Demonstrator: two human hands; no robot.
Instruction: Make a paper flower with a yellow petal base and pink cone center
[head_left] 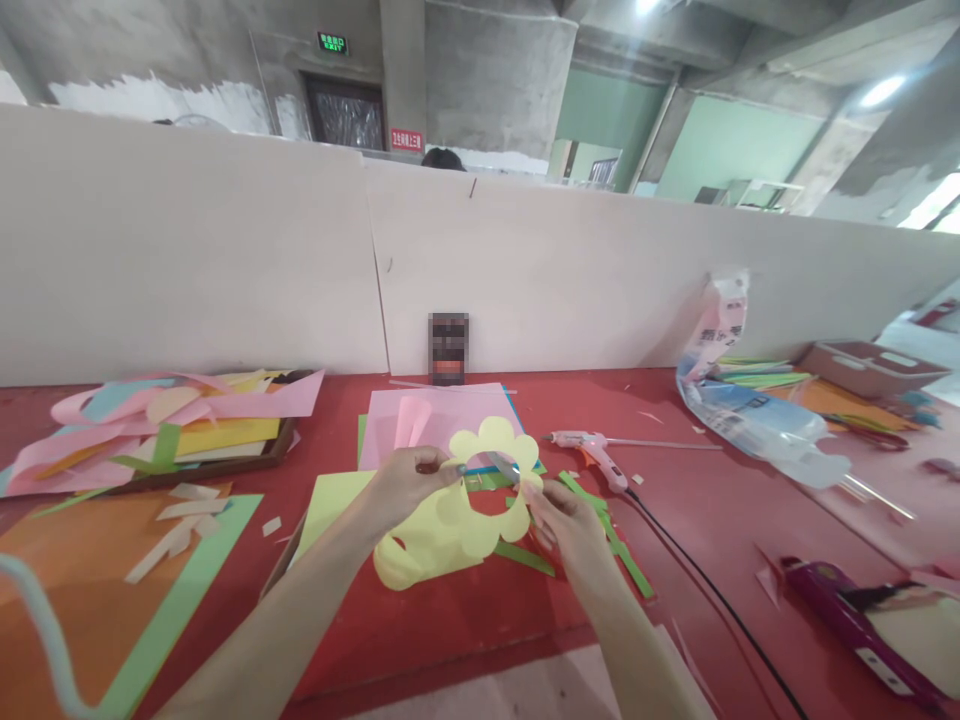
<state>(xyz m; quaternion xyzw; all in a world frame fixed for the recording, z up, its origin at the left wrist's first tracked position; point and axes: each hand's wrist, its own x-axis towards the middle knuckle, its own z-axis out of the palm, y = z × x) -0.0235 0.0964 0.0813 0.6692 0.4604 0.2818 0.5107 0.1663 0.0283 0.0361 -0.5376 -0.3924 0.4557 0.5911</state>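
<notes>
A yellow paper flower (487,437) with rounded petals and an open middle is held up in front of me. My left hand (409,485) pinches its left edge between thumb and fingers. At the right edge, the fingers of my right hand (564,512) are closed on a petal. A grey, shiny, blade-like piece (504,464) shows in the flower's opening near my right fingertips; whether that hand also holds it, I cannot tell. Below my left hand lies a partly curled yellow paper sheet (431,535), which the flower overlaps.
Right of my hands lie a pink glue gun (592,448) with a black cord and green paper strips (626,555). Pink paper (386,410) lies behind. A tray (277,450) of coloured paper is left. Farther right are a plastic bag (780,430), a basket (874,370) and a purple tool (847,610).
</notes>
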